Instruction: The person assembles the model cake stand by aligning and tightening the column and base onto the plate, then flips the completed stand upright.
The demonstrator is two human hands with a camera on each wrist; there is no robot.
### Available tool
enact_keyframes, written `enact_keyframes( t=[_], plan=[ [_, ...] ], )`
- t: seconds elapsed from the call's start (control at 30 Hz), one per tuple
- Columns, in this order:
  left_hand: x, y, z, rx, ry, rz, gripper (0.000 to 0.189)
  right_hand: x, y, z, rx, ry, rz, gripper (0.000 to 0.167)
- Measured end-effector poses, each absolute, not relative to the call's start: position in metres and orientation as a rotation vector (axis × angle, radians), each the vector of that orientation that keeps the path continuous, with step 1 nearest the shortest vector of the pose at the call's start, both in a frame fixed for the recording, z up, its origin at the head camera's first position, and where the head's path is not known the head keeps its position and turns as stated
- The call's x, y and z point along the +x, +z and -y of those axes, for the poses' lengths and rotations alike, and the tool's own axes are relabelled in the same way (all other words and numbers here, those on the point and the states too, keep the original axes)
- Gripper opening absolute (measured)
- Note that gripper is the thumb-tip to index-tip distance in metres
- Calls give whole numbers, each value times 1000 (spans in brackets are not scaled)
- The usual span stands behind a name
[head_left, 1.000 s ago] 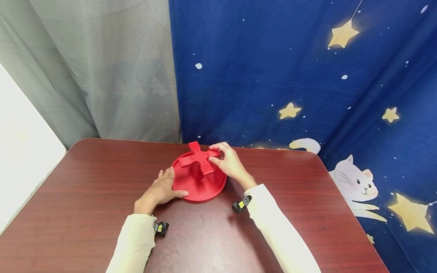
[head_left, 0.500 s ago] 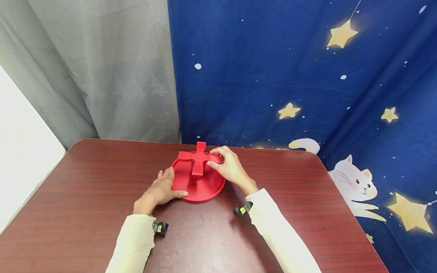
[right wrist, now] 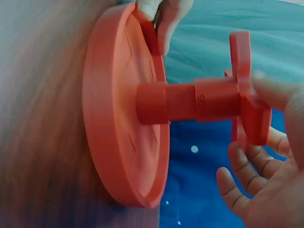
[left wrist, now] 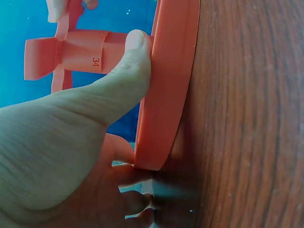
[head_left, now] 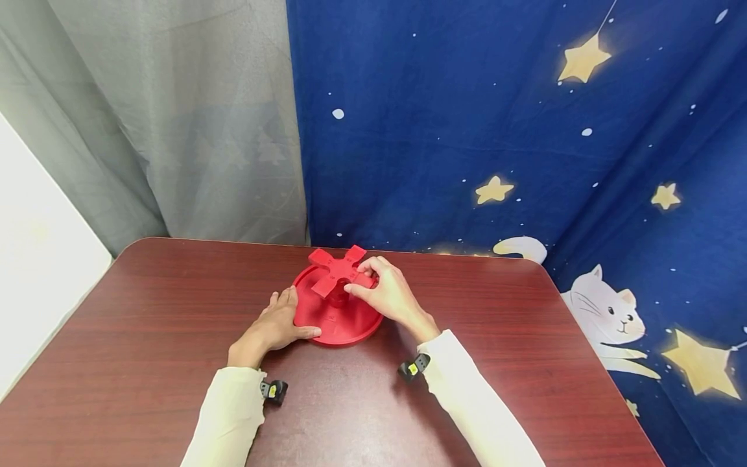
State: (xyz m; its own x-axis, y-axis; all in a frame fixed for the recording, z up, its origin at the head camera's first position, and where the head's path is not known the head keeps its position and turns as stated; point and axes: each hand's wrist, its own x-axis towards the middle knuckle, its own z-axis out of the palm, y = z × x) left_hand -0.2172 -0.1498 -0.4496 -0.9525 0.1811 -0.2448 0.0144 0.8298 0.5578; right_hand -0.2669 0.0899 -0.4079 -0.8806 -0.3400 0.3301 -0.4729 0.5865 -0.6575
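Note:
A red round dish-like base (head_left: 341, 329) with a raised rim sits near the far edge of the table. From its middle rises a red post (right wrist: 180, 102), topped by a red cross-shaped handle (head_left: 336, 268). Small numbers mark the post's upper sleeve (left wrist: 85, 51). My left hand (head_left: 275, 324) holds the base at its left side, the thumb (left wrist: 135, 52) over the rim and the fingers along the outside. With thumb and fingers, my right hand (head_left: 391, 295) grips the handle's near right arm; the other fingers are loosely bent under it in the right wrist view.
The dark red wooden table (head_left: 467, 324) spreads to both sides. Behind it hang a grey curtain (head_left: 222, 117) and a blue curtain (head_left: 408, 117) with stars and a cat. A white surface (head_left: 35, 259) stands at the left.
The cross handle has turned clockwise, seen from above, under my right hand. The right hand has shifted slightly nearer. My left hand and the base have stayed in place.

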Motion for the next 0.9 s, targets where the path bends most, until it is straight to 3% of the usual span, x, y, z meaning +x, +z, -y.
enact_keyframes(
  t=[0.2,0.5,0.9],
  plan=[
    [-217,-449,150,136,840,-2717,116,-282,-403,-95,664,1306,2564,24],
    [-218,-450,149,145,821,-2726,114,-299,-403,-97,792,1593,2569,45],
    [-217,-450,149,123,826,-2721,116,-304,-405,-91,835,1588,2621,48]
  ],
)
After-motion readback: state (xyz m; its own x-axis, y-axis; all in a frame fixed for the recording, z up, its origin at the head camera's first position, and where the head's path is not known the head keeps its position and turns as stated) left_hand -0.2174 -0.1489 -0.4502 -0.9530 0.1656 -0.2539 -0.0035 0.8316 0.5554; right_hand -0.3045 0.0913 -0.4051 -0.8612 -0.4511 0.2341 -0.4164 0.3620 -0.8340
